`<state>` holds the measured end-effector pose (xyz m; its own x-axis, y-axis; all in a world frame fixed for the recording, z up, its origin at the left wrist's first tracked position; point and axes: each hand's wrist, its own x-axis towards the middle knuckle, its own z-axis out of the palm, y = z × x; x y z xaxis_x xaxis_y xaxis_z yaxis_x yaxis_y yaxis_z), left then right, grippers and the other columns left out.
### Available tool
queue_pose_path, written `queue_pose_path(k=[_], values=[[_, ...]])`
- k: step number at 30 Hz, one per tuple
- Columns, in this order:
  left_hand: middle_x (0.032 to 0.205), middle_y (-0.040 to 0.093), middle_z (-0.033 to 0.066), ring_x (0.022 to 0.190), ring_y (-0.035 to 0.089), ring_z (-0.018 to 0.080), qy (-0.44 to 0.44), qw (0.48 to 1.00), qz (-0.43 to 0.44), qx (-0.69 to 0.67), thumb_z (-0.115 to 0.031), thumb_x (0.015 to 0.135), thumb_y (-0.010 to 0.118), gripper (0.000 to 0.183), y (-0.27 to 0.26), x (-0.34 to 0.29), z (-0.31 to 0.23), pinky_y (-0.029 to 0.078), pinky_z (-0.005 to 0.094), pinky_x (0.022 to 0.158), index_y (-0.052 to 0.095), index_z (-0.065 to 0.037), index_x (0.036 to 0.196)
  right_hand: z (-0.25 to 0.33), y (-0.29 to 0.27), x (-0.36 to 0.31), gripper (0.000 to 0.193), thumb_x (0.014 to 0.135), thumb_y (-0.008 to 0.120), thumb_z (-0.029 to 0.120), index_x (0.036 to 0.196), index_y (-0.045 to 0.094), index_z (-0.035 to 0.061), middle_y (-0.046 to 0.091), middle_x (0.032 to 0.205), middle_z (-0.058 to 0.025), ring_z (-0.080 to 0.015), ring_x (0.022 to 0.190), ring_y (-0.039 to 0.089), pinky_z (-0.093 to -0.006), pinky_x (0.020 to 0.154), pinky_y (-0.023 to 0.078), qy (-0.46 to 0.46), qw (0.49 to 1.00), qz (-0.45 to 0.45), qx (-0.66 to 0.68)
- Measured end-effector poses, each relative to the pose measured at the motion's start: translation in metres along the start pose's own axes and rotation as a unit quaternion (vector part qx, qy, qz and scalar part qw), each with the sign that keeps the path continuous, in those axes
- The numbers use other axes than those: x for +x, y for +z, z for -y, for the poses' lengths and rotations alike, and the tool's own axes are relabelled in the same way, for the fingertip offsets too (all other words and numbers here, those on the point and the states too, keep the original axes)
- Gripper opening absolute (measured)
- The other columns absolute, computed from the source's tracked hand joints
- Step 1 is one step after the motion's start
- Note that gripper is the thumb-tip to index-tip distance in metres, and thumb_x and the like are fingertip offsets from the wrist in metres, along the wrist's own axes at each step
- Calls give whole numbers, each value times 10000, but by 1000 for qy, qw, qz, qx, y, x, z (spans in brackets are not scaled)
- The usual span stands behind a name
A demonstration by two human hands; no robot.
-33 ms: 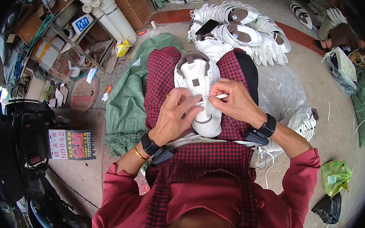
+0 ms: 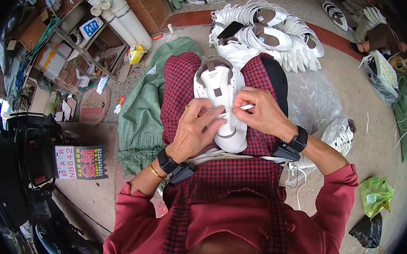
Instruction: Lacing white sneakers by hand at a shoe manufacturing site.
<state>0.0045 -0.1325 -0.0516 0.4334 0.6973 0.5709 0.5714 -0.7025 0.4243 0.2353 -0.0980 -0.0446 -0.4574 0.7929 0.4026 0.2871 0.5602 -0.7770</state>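
Observation:
A white sneaker lies on my lap, toe toward me, with a perforated tongue, a brown-grey collar lining and a small dark square on the tongue. My left hand is at the left side of its lacing area, fingers bent and gripping the shoe there, the thumb lower down. On the other side my right hand is closed in a pinch at the eyelets. A white shoelace end sticks out from between its fingers. The exact spot where the fingertips meet the shoe is partly hidden.
Beyond my knees lies a pile of white shoe uppers with a dark phone on it. More white shoes rest at the right beside clear plastic. Green sacking spreads at the left, near a parked scooter.

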Motion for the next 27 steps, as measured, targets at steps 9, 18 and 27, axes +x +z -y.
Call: queue_pose_path(k=[9, 18, 27], values=[[1002, 546, 63, 805, 541, 208, 29, 999, 7, 29, -110, 769, 818, 370, -2, 3, -1, 483, 342, 716, 728, -57, 1124, 0, -2, 0, 116, 765, 664, 68, 785, 591, -20, 604, 744, -113, -240, 702, 601, -357, 656, 483, 1, 999, 5, 34], [982, 554, 58, 792, 541, 202, 49, 998, 8, 34, -112, 758, 824, 378, 0, 2, 3, 476, 347, 710, 733, -58, 1121, -7, -2, 0, 90, 776, 686, 42, 802, 611, -1, 593, 746, -57, -164, 698, 567, -319, 614, 444, -48, 998, 17, 22], [981, 557, 53, 774, 534, 193, 55, 998, -2, 31, -104, 741, 832, 388, 2, 1, 5, 468, 343, 690, 739, -63, 1115, 1, 0, 2, 113, 777, 667, 67, 765, 588, -12, 602, 732, -116, -258, 698, 600, -380, 660, 468, -16, 1000, 16, 20]])
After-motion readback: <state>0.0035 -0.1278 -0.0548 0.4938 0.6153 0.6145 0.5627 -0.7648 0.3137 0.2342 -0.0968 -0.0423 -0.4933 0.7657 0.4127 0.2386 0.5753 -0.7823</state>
